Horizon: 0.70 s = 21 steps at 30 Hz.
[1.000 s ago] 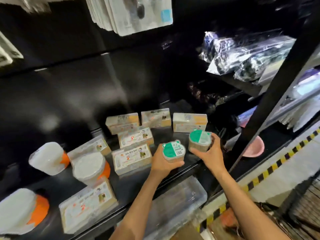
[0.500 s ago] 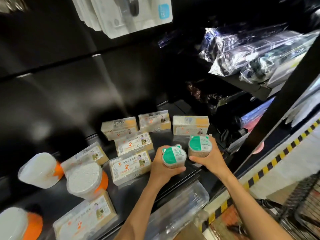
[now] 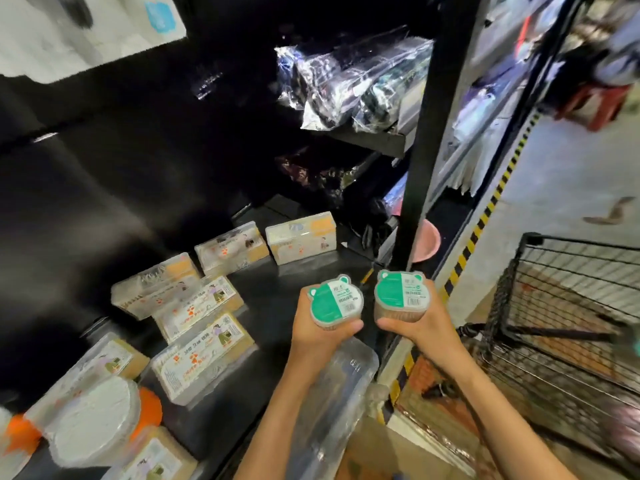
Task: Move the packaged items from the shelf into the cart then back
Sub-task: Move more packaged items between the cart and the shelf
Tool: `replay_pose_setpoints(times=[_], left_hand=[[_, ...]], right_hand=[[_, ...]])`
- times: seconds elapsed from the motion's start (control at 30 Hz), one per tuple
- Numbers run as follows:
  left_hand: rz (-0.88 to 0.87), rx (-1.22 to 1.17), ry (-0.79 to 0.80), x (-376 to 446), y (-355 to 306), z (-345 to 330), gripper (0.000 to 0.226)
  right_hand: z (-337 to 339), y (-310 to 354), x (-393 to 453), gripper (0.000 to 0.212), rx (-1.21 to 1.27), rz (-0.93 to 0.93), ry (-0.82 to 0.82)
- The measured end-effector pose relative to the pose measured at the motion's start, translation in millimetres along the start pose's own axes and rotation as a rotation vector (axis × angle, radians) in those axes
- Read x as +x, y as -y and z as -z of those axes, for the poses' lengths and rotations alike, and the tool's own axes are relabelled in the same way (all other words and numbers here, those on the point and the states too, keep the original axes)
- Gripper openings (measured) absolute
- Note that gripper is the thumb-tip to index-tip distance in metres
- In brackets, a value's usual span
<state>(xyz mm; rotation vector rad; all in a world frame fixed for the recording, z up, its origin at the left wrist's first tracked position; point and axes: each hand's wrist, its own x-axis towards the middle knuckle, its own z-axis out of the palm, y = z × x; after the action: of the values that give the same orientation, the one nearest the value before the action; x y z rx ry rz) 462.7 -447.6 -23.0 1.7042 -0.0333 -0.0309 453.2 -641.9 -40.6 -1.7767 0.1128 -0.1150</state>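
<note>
My left hand [image 3: 320,336] grips a small clear tub with a green and white bear-shaped lid [image 3: 335,301], lifted above the front edge of the black shelf [image 3: 277,299]. Beside it my right hand [image 3: 420,323] holds a second tub of the same kind [image 3: 401,293]. Both tubs are upright, side by side and apart. Several clear rectangular packs [image 3: 202,355] with orange print lie on the shelf to the left. The black wire cart [image 3: 568,306] stands at the right on the floor.
A black shelf post [image 3: 429,140] rises just behind my right hand. Round white tubs with orange lids [image 3: 93,420] sit at the lower left. A clear plastic lidded box [image 3: 332,403] lies on a lower level under my left arm. Yellow-black tape [image 3: 485,216] marks the floor edge.
Both hands have lifted the two green-lidded tubs off the shelf and drawn them back toward me and to the right. The view has swung right, so the cart has come into sight.
</note>
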Motion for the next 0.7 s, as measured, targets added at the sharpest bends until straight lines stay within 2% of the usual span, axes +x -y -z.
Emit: replay_pose_setpoints(times=[0.2, 0.4, 0.5, 0.63, 0.7], left_hand=[[-0.088, 0.006, 0.319, -14, -11, -102, 0.064], [-0.078, 0.021, 0.558, -32, -32, -216, 0.063], [-0.095, 0.025, 0.634, -44, -44, -286, 0.062], [-0.078, 0.06, 0.693, -54, -46, -391, 0.064], [-0.046, 0.087, 0.717, -58, -42, -448, 0.066]], right_hand=[[98, -18, -65, 0.076, 0.003, -0.09, -0.207], [212, -31, -123, 0.079, 0.002, -0.166, -0.432], [279, -44, -144, 0.084, -0.007, -0.191, -0.503], [374, -69, -160, 0.066, 0.015, -0.205, -0.558], [429, -86, -163, 0.066, 0.011, -0.21, -0.57]])
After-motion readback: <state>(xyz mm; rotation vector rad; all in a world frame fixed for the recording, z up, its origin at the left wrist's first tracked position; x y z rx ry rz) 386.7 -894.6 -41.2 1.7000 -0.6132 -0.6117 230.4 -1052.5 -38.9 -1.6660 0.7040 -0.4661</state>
